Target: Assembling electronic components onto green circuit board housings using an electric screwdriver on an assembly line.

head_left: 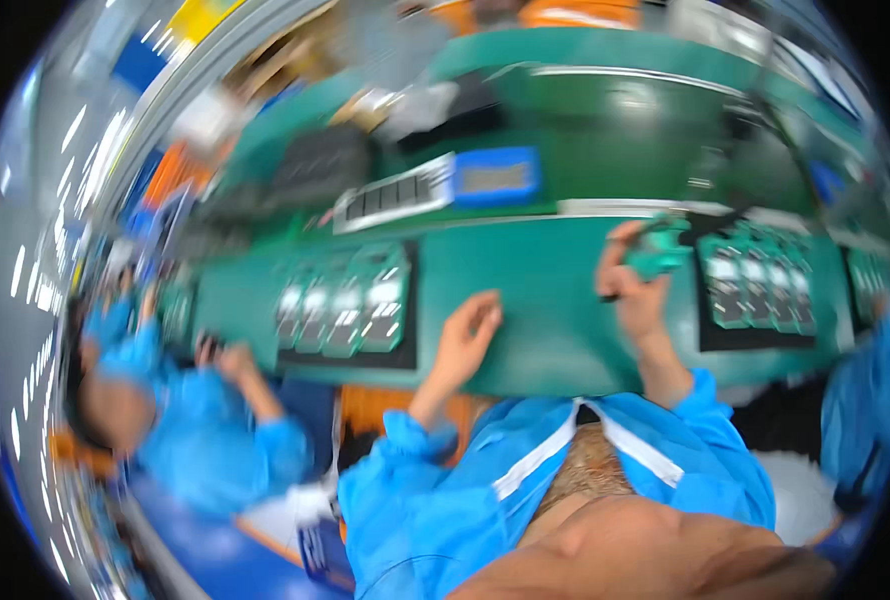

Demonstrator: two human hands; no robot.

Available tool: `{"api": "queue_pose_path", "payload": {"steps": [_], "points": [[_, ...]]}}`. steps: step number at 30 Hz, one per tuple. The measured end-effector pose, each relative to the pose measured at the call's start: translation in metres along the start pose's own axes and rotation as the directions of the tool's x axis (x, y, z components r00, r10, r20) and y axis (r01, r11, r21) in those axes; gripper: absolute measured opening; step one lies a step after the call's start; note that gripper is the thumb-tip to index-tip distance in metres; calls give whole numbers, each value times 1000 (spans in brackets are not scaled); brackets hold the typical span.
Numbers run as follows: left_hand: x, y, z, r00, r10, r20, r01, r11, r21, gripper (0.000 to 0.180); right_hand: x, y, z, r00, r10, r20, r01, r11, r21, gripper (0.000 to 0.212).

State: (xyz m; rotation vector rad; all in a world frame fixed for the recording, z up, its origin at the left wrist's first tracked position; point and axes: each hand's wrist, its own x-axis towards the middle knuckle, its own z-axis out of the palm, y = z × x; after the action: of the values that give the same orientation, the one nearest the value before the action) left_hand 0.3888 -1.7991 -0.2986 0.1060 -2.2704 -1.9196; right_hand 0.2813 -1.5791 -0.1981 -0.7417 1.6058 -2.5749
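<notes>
My right hand (635, 280) is raised over the right part of the green bench, its fingers closed on a green circuit board (657, 247) smeared by motion. Just to its right, several similar boards (757, 285) with white and dark parts stand in a row on a black tray (765, 340). My left hand (468, 335) hovers over the bench's near part, fingers loosely curled and a little apart, with nothing visible in it. Left of it, a second black tray (412, 330) carries another row of green boards (343, 300).
Behind the boards stand a white slotted holder (395, 195) and a blue box (497, 176). Dark bins (320, 165) sit farther back left. A co-worker in blue (220, 430) works at my left; another blue sleeve (858, 400) shows at the right edge.
</notes>
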Motion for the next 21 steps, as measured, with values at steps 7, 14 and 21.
{"api": "queue_pose_path", "payload": {"steps": [7, 14, 21], "points": [[-14, -15, -236, 548, 475, -689, 112, 774, 623, 19, 7, 13, 43, 993, -26, 117, 28, 1000, -12, 32], [-64, -140, -432, 524, 15, -852, 658, 628, 416, 46, 6, 21, 53, 988, 15, 155, -16, 1000, 11, 31], [-19, -133, -380, 669, -96, -737, 431, 858, 280, 42, -4, 39, 34, 998, 63, 13, -63, 998, -26, 30]]}}
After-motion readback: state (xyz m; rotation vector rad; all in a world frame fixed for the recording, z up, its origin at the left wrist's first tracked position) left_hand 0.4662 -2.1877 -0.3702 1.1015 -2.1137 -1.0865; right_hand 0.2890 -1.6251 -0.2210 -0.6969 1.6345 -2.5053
